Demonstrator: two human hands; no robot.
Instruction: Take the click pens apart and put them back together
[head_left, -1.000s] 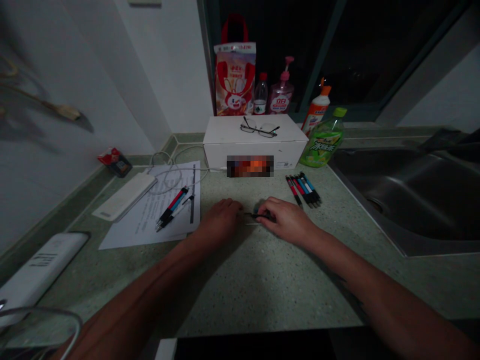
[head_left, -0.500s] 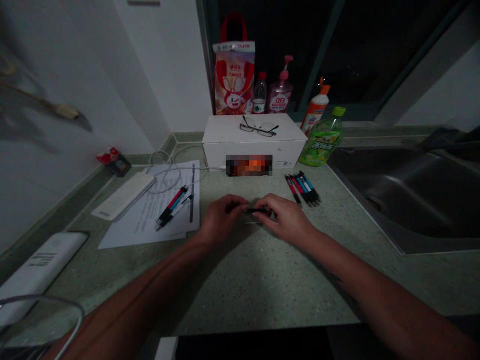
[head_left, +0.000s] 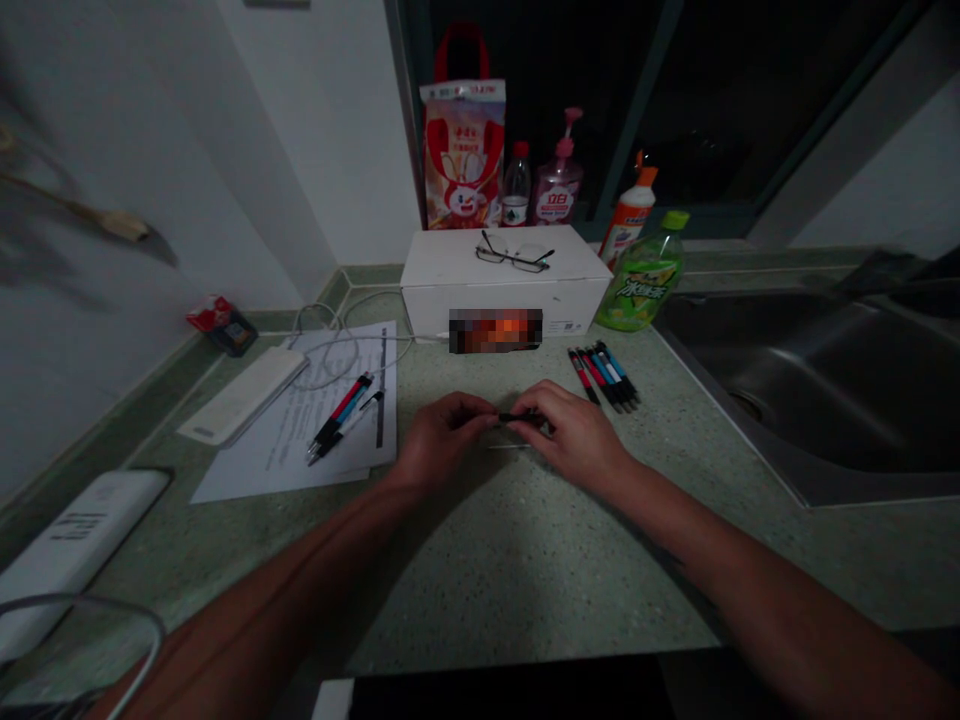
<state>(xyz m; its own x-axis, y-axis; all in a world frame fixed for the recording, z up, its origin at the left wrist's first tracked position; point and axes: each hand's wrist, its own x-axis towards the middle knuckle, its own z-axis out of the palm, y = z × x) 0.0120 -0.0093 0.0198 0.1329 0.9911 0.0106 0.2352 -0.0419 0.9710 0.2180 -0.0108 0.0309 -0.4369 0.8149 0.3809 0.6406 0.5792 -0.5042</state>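
I'm watching two hands, the left and the right, closing their grips on one black pen, held between them over the table. One thin refill is lying just below, roughly five pens are lying rightward, and roughly three pens are resting on a printed sheet.

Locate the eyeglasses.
In the head view, the eyeglasses lie on top of the white box, at the back centre of the speckled counter.
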